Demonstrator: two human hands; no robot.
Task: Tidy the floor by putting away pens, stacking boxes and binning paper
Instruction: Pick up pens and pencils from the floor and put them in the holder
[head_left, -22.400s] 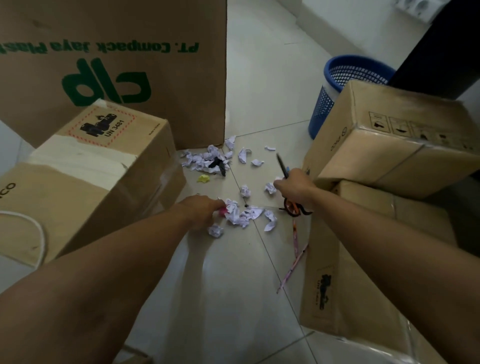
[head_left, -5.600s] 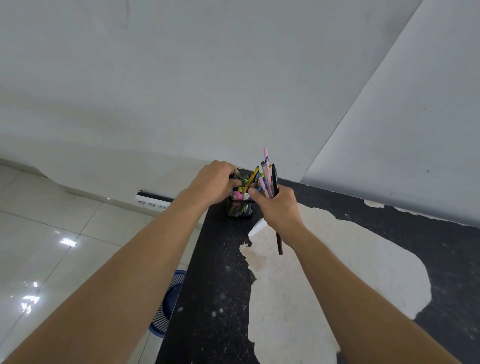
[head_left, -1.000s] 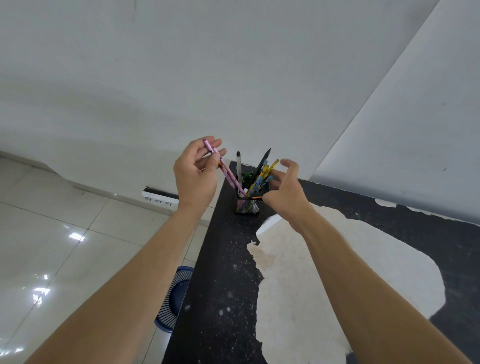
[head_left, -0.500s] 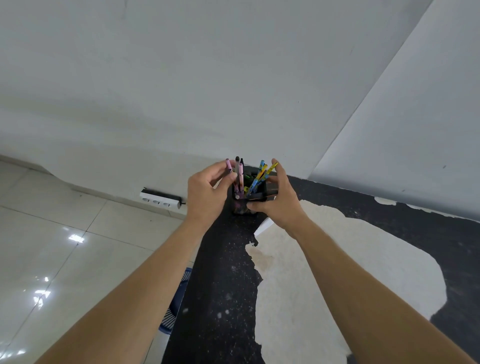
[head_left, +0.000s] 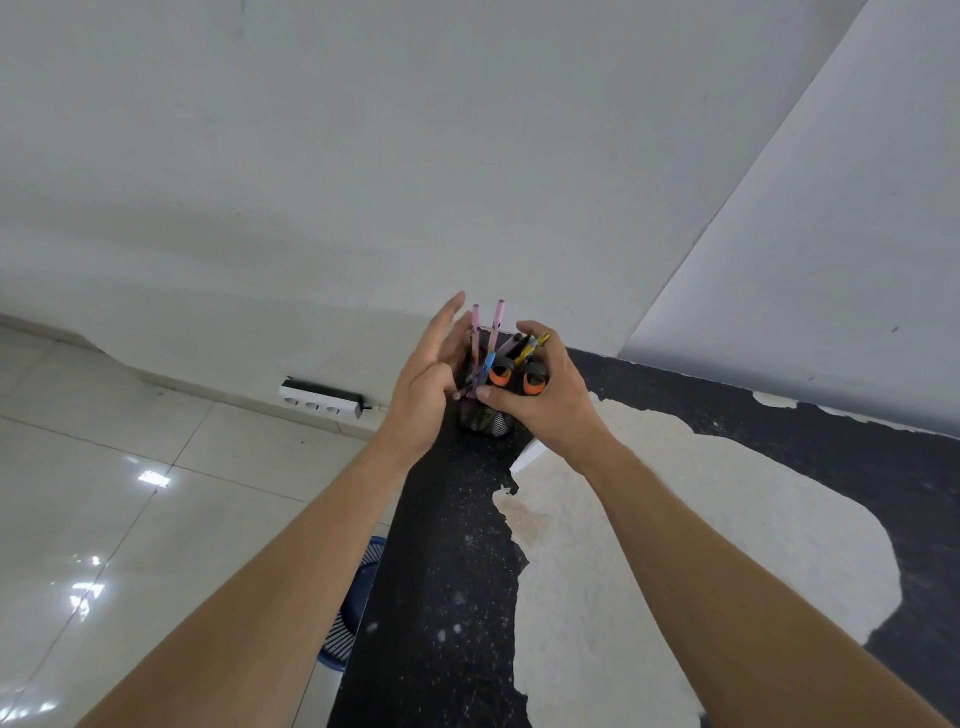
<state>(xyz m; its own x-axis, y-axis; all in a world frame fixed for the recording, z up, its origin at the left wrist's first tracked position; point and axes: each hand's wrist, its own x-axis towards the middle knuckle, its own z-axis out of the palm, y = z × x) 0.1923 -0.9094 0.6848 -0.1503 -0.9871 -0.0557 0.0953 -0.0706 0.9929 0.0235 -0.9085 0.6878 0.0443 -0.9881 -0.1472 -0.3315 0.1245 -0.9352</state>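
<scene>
At far left, pale glossy floor tiles (head_left: 104, 519) run up to a white wall, with a white power strip (head_left: 320, 404) lying on the floor at the wall's foot. Just left of the table edge and partly hidden beneath it, the rim of a blue mesh bin (head_left: 347, 618) shows on the floor.

The left hand (head_left: 423, 384) stands edge-on at the left side of a black mesh pen holder (head_left: 483, 418), fingers extended upward and spread wide, gripping nothing visible; whether its palm touches the holder cannot be told. The holder sits on the black table (head_left: 441, 597) close to its left edge and near the wall corner. 2 pink pens (head_left: 493, 327) stand in it with their long axes near vertical, tips pointing up and leaning slightly apart. Beside them, a yellow-and-black pen (head_left: 532, 345) and a blue-marked pen lean up and to the right.

The right hand (head_left: 545, 400) curls over the holder's right side, thumb pressed at its front, fingers wrapped around the orange-and-black scissors handles (head_left: 519, 376) that sit at the rim, loops facing the camera.

To the right, the tabletop is black with a large cream patch (head_left: 675, 545) where the surface has peeled; this area is open, bounded by the wall behind.
</scene>
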